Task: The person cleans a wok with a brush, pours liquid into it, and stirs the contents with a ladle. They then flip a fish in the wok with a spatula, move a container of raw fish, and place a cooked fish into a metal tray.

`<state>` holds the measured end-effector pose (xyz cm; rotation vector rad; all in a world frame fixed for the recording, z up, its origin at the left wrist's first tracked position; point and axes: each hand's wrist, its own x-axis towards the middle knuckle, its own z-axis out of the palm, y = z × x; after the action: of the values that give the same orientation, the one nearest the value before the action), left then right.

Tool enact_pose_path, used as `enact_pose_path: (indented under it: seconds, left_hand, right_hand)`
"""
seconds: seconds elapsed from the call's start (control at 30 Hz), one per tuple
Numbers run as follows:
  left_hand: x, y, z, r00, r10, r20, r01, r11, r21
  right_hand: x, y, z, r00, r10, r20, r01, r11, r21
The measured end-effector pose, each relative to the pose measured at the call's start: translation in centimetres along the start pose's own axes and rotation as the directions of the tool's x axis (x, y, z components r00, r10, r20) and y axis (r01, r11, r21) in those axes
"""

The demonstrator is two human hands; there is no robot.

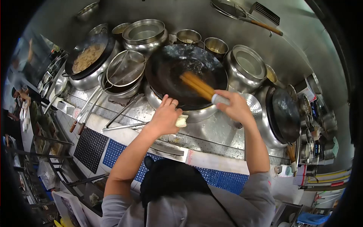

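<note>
Two grips: my left hand (166,117) clutches a cloth (182,121), likely against heat from the wok (179,66), my right hand (233,106) a bamboo brush (199,87).

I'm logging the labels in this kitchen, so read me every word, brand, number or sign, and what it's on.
No text can be read.
Long white cloth: red print, too blurred to read.
Right shelf: any labels there are too small to read.
</note>
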<state>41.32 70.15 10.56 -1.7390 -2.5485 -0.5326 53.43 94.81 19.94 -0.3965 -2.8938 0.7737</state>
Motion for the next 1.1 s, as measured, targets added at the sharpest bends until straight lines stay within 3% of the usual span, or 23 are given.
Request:
enact_pose_path:
  seconds: [0.07, 0.1, 0.13, 0.27, 0.33, 0.43, 0.53, 0.57, 0.6, 0.67, 0.73, 0.8, 0.83, 0.87, 0.9, 1.0, 1.03, 1.07, 1.1]
  left_hand:
    - [0.8, 0.2, -0.1, 0.998, -0.038, 0.055, 0.041, 0.998, -0.052]
    - [0.7, 0.2, 0.3, 0.999, -0.012, -0.043, 0.012, 1.0, -0.017]
    - [0.5, 0.0, 0.4, 0.999, -0.014, -0.042, 0.013, 0.999, -0.029]
    - [0.1, -0.3, 0.8, 0.997, 0.005, -0.071, -0.009, 0.998, -0.057]
    - [0.1, -0.9, 0.4, 0.993, 0.035, -0.109, -0.045, 0.995, -0.088]
    - [-0.9, -1.4, 0.6, 0.991, 0.061, -0.121, -0.078, 0.988, -0.137]
    - [-1.1, -2.1, 0.6, 0.99, 0.066, -0.127, -0.09, 0.976, -0.196]
    - [-1.2, -2.2, 0.7, 0.988, 0.065, -0.141, -0.095, 0.972, -0.215]
    - [-1.5, -2.1, 1.0, 0.987, 0.07, -0.146, -0.103, 0.966, -0.235]
    - [-2.4, -1.7, 0.4, 0.972, 0.032, -0.232, -0.106, 0.944, -0.312]
    - [-5.4, -1.5, -0.2, 0.964, -0.053, -0.262, -0.068, 0.899, -0.433]
    - [-9.8, -2.2, -1.7, 0.977, -0.179, 0.115, 0.211, 0.731, -0.65]
    - [-12.6, -2.6, -2.3, 0.922, -0.219, 0.318, 0.384, 0.613, -0.69]
    - [-16.3, -4.0, 1.5, 0.949, -0.187, 0.254, 0.31, 0.7, -0.643]
    - [-19.0, -4.1, 2.1, 0.87, -0.206, 0.448, 0.476, 0.588, -0.654]
    - [-26.0, -3.9, 11.0, 0.671, -0.238, 0.702, 0.731, 0.371, -0.573]
    - [-26.9, -2.9, 14.7, 0.64, -0.295, 0.71, 0.763, 0.353, -0.541]
    - [-26.7, -1.7, 17.6, 0.551, -0.364, 0.751, 0.816, 0.423, -0.393]
    - [-26.0, -0.2, 20.4, 0.546, -0.362, 0.755, 0.806, 0.474, -0.356]
  right_hand:
    - [3.8, -1.5, 2.3, 0.985, -0.029, 0.169, 0.044, 0.995, -0.084]
    - [5.9, -2.2, 4.1, 0.964, -0.056, 0.262, 0.097, 0.984, -0.147]
    - [8.3, -1.5, 7.4, 0.973, -0.124, 0.193, 0.16, 0.971, -0.18]
    - [17.5, -2.4, 15.5, 0.986, 0.147, -0.079, -0.162, 0.96, -0.228]
    - [17.7, -4.0, 15.7, 0.977, 0.177, -0.123, -0.195, 0.969, -0.152]
    - [13.8, -4.8, 12.8, 0.997, 0.023, 0.079, -0.007, 0.98, -0.197]
    - [11.6, -5.5, 11.0, 0.979, 0.04, 0.197, 0.037, 0.928, -0.37]
    - [13.7, -3.0, 12.8, 0.994, 0.008, 0.11, 0.04, 0.904, -0.425]
    - [16.4, -1.5, 14.4, 0.998, 0.068, -0.002, -0.063, 0.912, -0.405]
    - [19.9, -2.0, 14.3, 0.979, 0.187, -0.084, -0.202, 0.95, -0.238]
    - [20.0, -3.2, 14.6, 0.98, 0.183, -0.072, -0.195, 0.955, -0.225]
    - [18.0, -4.3, 14.2, 0.992, 0.126, 0.013, -0.12, 0.969, -0.217]
    - [15.2, -4.7, 13.3, 0.995, 0.047, 0.091, -0.027, 0.978, -0.209]
    - [12.4, -4.4, 12.5, 0.989, -0.108, 0.1, 0.128, 0.965, -0.229]
    - [10.5, -3.9, 11.5, 0.974, -0.147, 0.171, 0.186, 0.951, -0.246]
    - [8.6, -5.6, 7.0, 0.953, 0.106, 0.284, 0.041, 0.883, -0.467]
    - [10.6, -3.5, 7.5, 0.972, 0.092, 0.216, 0.024, 0.875, -0.484]
    - [13.0, -1.2, 8.9, 0.987, 0.082, 0.141, -0.001, 0.867, -0.499]
    - [15.1, -0.7, 9.8, 0.992, 0.109, 0.057, -0.074, 0.898, -0.433]
